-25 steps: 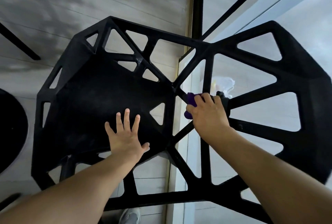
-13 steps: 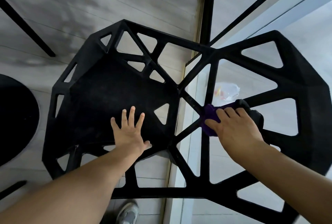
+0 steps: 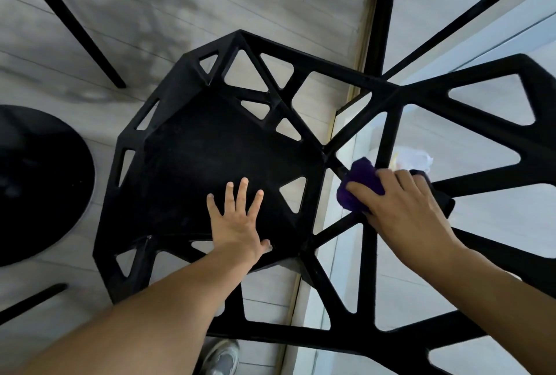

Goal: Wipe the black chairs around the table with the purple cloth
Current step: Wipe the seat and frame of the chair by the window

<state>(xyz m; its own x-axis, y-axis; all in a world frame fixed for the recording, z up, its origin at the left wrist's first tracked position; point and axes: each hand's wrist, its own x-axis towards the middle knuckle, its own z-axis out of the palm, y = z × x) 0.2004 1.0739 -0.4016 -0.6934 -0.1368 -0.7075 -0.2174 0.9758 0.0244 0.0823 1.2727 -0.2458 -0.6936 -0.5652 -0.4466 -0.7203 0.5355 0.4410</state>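
A black chair (image 3: 204, 158) with triangular cut-outs fills the view from above, its seat at centre and its lattice backrest spreading to the right. My left hand (image 3: 237, 218) lies flat on the seat with fingers spread. My right hand (image 3: 403, 206) presses a bunched purple cloth (image 3: 359, 185) against a strut of the backrest where several bars meet. The cloth shows at my fingertips, and a dark end of it sticks out past my hand to the right; the rest is hidden under my palm.
A round black table base (image 3: 39, 185) sits on the grey floor at the left. Thin black legs (image 3: 72, 26) cross the upper left. A black frame and glass panel (image 3: 379, 29) run along the right. A white bag (image 3: 415, 158) lies behind the backrest. My shoe (image 3: 222, 359) shows below.
My right hand has slid the cloth right and slightly down along the backrest struts. My left hand stays flat on the seat. The view has shifted, so the chair sits further right and lower.
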